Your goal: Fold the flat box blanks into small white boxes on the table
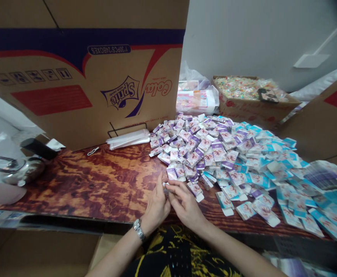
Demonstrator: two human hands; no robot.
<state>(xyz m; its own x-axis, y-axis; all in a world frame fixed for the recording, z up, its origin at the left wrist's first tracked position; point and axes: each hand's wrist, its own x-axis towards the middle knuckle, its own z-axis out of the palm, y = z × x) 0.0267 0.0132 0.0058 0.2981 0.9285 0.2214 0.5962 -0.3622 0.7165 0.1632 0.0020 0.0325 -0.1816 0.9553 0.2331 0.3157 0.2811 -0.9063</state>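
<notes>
My left hand (158, 203), with a silver watch (138, 229) on its wrist, and my right hand (185, 201) meet at the table's front edge. Both are closed, fingertips together around something small. Only a pale bit of it shows between the fingers, and I cannot make out what it is. Just beyond my fingers begins a wide heap of small printed cardboard boxes, purple-and-white boxes (191, 145) on the near left and blue-and-white boxes (257, 179) towards the right. Several have end flaps standing open. One purple box (195, 188) lies close to my right hand.
A large carton (133, 84) stands behind the table (99, 181). White sleeves (128, 139) lie at its foot. Behind the heap is a box of wrapped sweets (252, 105). A metal kettle (24, 169) sits left; another carton (324, 123) stands right. Below the table is an open carton (38, 250).
</notes>
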